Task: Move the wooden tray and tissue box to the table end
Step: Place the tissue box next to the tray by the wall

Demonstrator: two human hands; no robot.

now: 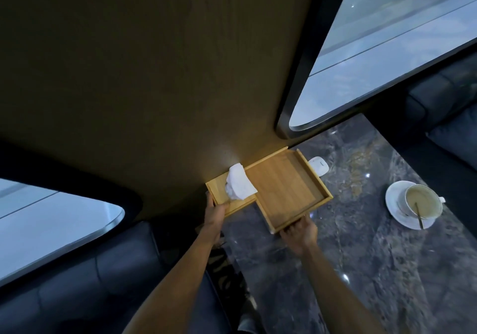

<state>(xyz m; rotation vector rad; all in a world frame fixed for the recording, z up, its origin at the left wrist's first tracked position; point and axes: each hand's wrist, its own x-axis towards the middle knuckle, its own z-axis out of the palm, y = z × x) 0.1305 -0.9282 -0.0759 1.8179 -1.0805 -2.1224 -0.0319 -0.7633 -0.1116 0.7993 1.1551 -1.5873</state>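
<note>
A square wooden tray point(289, 191) lies at the far end of the dark marble table point(361, 269), against the brown wall. It holds nothing. To its left sits a wooden tissue box point(219, 191) with a white tissue point(238, 185) sticking up from its top. My left hand point(215, 213) grips the near edge of the tissue box. My right hand point(299, 233) holds the near rim of the tray. Box and tray touch side by side.
A white cup with a spoon on a saucer point(415, 206) stands on the table to the right. A small white device point(318, 166) lies just behind the tray's right side. Dark leather seats point(90, 282) flank the table, with windows point(387, 49) on both sides.
</note>
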